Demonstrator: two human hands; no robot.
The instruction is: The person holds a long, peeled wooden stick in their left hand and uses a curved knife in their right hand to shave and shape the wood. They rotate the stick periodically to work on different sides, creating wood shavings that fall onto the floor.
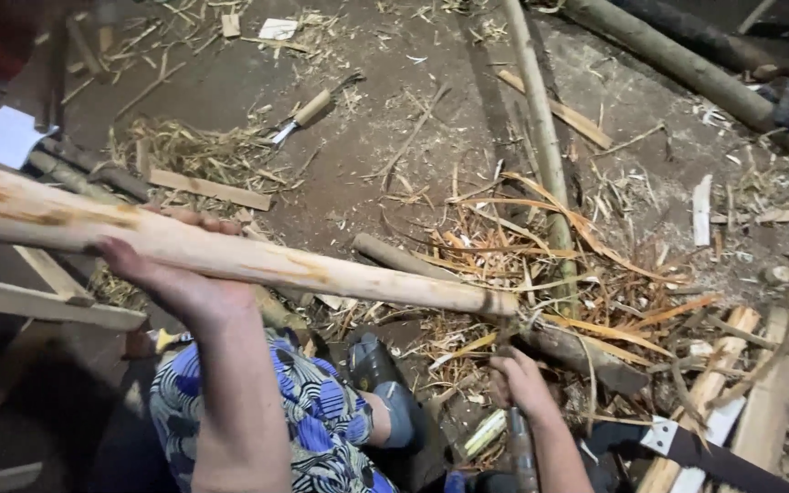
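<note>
The left hand (171, 269) is wrapped around a long peeled pole (230, 251), its fingers curling over the top of the pale wood and the palm underneath, so the pole is held up off the ground. The pole runs from the left edge of the view, where it is thickest and stained orange-brown, down to its narrow end near the middle of the dirt floor (367, 137). The right hand (518, 383) is closed round the handle of a tool (520, 447) that points toward the bottom edge; its working end is hidden, so what kind of tool it is cannot be told. This hand sits just below the pole's narrow end, beside an unpeeled dark stick (577, 351) lying among orange bark strips (541, 246). A knee in blue patterned cloth (312, 420) shows between the two arms, with a grey shoe (385, 383) next to it. Farther up the floor lies a small knife with a pale handle (308, 111), well apart from both hands. A thin upright sapling (541, 137) crosses the shavings, and thick logs (687, 68) lie toward the top right corner. A white scrap of paper (6, 137) sits near the left edge.
</note>
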